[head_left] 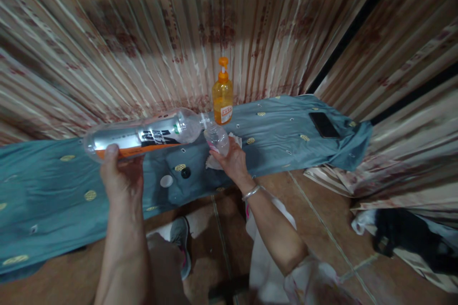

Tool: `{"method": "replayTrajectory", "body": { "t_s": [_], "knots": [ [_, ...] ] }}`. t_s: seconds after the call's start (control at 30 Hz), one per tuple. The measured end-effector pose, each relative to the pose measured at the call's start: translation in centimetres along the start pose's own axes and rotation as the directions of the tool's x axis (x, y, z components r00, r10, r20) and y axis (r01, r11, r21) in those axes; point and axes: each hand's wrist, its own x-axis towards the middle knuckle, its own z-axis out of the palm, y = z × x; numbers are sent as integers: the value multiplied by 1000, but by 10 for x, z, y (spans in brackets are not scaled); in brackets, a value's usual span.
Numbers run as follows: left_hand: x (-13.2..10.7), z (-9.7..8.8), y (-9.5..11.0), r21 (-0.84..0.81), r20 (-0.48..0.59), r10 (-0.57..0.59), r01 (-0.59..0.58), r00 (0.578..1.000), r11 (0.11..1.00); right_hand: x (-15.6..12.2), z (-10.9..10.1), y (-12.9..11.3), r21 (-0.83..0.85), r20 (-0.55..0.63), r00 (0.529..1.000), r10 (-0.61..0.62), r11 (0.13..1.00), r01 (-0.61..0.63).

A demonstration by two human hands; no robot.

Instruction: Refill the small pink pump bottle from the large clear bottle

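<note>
My left hand (123, 171) grips the lower end of a large clear plastic bottle (157, 136) with a silver, black and orange label. The bottle lies nearly level, its neck pointing right. In my right hand (232, 157) is a small clear plastic bottle (217, 137), tilted so that its mouth meets or nearly meets the large bottle's neck; I cannot tell whether they touch. Behind the small bottle a pale cloth or tissue (213, 162) shows. Below the large bottle a white cap (166, 181) and a black cap (185, 172) lie on the blue-green cloth (272, 147).
An orange pump bottle (222, 100), partly filled, stands just behind the two bottles. Toward the right end of the cloth lies a black phone (324, 125). A pleated curtain (143, 33) hangs along the back. Dark clothing or bags (408, 233) sit at the lower right.
</note>
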Motion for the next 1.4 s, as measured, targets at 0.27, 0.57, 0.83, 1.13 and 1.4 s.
{"method": "replayTrajectory", "body": {
  "t_s": [0.27, 0.57, 0.83, 1.13, 1.4],
  "knots": [
    [-2, 2, 0, 20, 9, 4, -4, 1000, 1000, 1, -1, -1, 31, 13, 1000, 0, 1000, 0],
    [-1, 3, 1, 26, 35, 14, -15, 999, 1000, 2, -1, -4, 39, 21, 999, 40, 998, -41],
    [-2, 4, 2, 2, 17, 21, -21, 1000, 1000, 3, -4, -6, 31, 31, 999, 36, 999, -36],
    [-1, 2, 4, 2, 14, 34, -34, 999, 999, 2, -1, -5, 27, 9, 999, 31, 999, -31],
    [0, 3, 4, -17, 8, 44, -44, 999, 999, 3, -2, -7, 21, 25, 999, 37, 999, -37]
  ]
}}
